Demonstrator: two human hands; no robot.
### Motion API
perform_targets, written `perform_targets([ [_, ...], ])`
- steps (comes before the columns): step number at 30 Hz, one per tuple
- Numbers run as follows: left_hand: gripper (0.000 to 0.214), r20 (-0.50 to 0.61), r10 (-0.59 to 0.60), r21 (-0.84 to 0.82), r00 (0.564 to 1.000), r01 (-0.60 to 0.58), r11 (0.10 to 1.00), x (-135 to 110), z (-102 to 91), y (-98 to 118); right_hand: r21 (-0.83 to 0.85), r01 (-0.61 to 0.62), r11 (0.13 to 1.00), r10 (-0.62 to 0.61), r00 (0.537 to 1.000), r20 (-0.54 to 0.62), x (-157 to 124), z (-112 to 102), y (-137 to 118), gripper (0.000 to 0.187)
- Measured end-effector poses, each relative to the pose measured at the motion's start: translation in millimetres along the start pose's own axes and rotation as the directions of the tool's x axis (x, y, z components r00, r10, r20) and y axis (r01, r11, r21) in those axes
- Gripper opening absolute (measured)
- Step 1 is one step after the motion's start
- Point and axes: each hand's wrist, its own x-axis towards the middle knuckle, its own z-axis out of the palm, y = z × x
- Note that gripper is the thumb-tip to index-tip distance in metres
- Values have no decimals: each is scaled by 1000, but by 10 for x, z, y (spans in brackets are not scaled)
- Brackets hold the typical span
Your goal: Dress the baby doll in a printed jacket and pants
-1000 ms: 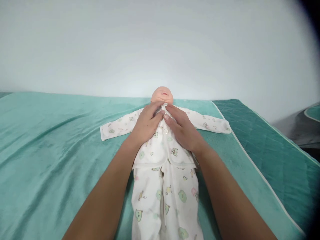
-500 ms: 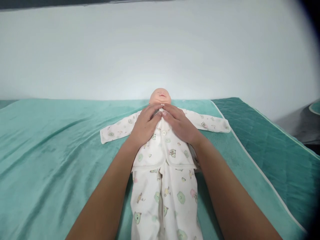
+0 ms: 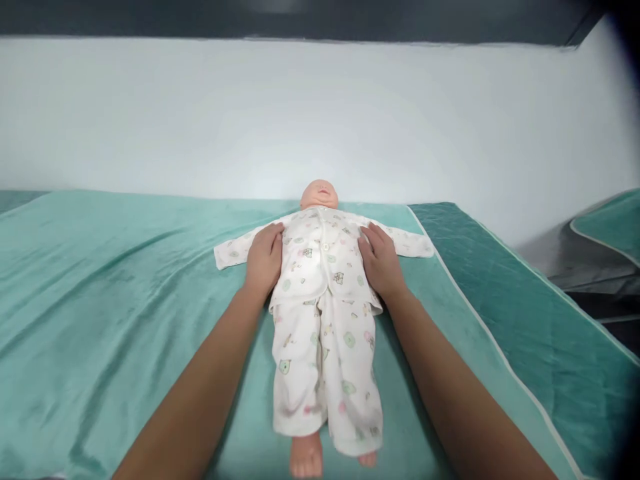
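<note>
A baby doll (image 3: 319, 195) lies on its back, head at the far end and bare feet towards me. It wears a white patterned jacket (image 3: 323, 267) with a button at the chest, and matching trousers (image 3: 327, 353). Both sleeves stretch out sideways. My left hand (image 3: 265, 257) rests along the left side of the jacket below the armpit, fingers extended. On the opposite side my right hand (image 3: 381, 259) lies against the jacket, its fingers stretched and slightly apart. Neither hand is closed round anything; the undersides of both are hidden.
A light green blanket (image 3: 125, 320) with wrinkles on the left lies under the doll. To the right shows a darker green quilted cover (image 3: 530, 313) with a pale edge. A white wall (image 3: 320, 113) rises behind, and another green cloth (image 3: 610, 223) hangs at far right.
My hands have moved apart from the middle of the doll's upper chest and down to the two sides of its torso. The view has shifted so the doll's feet now show.
</note>
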Motion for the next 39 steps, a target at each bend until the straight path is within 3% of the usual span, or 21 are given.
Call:
perform_targets([
  [2,46,94,77,192,993,-94,977,-160,-174,-202,-229,-16,973,27,999,47,-122,-113,131,51],
  [4,53,116,36,371,993,-77,926,-290,-397,-377,-392,-83,916,126,988,85,-218,-255,254,56],
  [7,55,56,-156,526,986,104,844,-386,-700,-571,-520,-172,837,255,963,92,-312,-466,418,61],
  [10,59,28,-309,576,951,237,782,-385,-837,-665,-566,-243,788,342,937,73,-360,-606,526,63],
  [16,57,79,-321,632,944,201,749,-298,-774,-651,-601,-331,727,407,913,-10,-372,-608,503,61],
  [22,58,125,-298,605,946,165,779,-141,-771,-780,-604,-348,717,420,907,-26,-358,-565,491,60],
  [26,62,68,-273,574,960,186,798,-75,-790,-864,-599,-342,724,407,913,-30,-359,-579,499,59],
  [32,66,-45,-242,578,969,222,785,-91,-799,-815,-601,-350,718,422,906,-24,-351,-575,491,58],
  [39,53,34,-344,642,938,244,727,-61,-745,-813,-598,-349,722,409,912,-38,-359,-558,472,57],
])
